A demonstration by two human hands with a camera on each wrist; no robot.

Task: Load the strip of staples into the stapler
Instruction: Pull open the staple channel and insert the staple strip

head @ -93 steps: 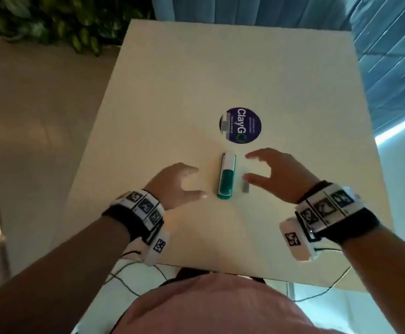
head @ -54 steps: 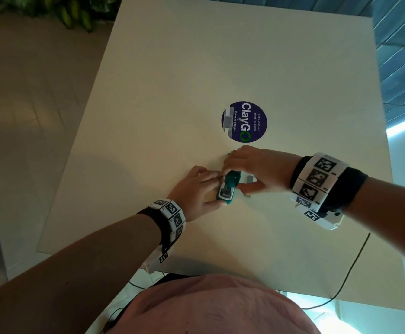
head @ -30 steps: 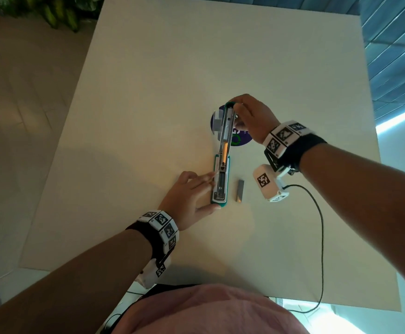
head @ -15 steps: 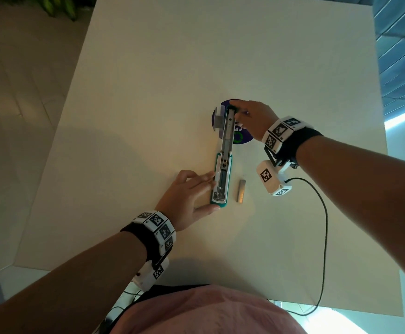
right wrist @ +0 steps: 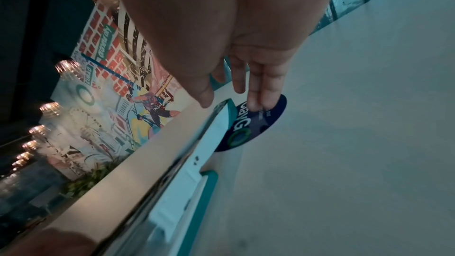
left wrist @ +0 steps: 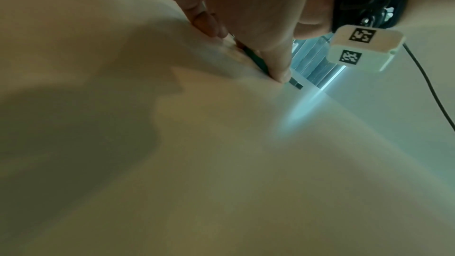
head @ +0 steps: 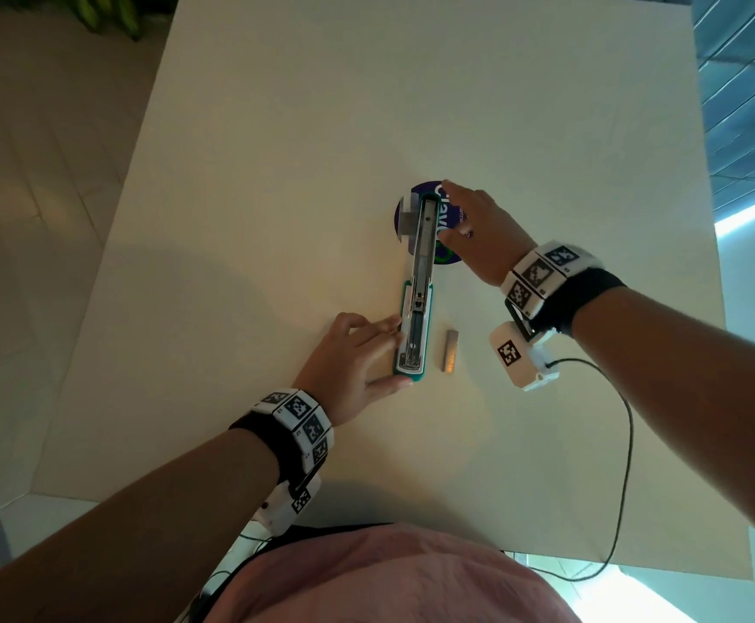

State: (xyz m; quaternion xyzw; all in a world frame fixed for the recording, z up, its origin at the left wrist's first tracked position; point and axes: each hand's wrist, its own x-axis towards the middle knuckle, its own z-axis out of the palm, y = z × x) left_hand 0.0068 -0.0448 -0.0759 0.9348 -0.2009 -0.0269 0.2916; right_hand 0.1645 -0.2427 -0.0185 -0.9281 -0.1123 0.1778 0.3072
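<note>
Stapler (head: 415,328) lies flung open flat on the table (head: 277,173), its base braced by my left hand (head: 352,358), whose fingers press its left side while the thumb hooks under its near end, and its lid stretched away from that hold over the round sticker (head: 450,258). My right hand (head: 479,231) is just right of the lid's far end, fingers straight and relaxed and holding nothing; from the right wrist view its tips rest on the sticker beside the lid (right wrist: 216,124), though whether the thumb touches the lid I cannot tell. I judge the biggest risk to be the lid swinging back toward my left hand once nothing restrains it, closing the channel before anything goes in. Next, the base could skid if my left hand eases, since it is only pressed, not clamped. The strip (head: 450,349) lies loose just right of my left-hand hold, apart from the stapler, not yet touched; being thin and flat on the table it may be hard to pinch, could snap, or could go in legs up and jam. My right wrist camera (head: 519,353) and its cable (head: 627,442) hang near the strip and could sweep it away as that hand reaches across.
</note>
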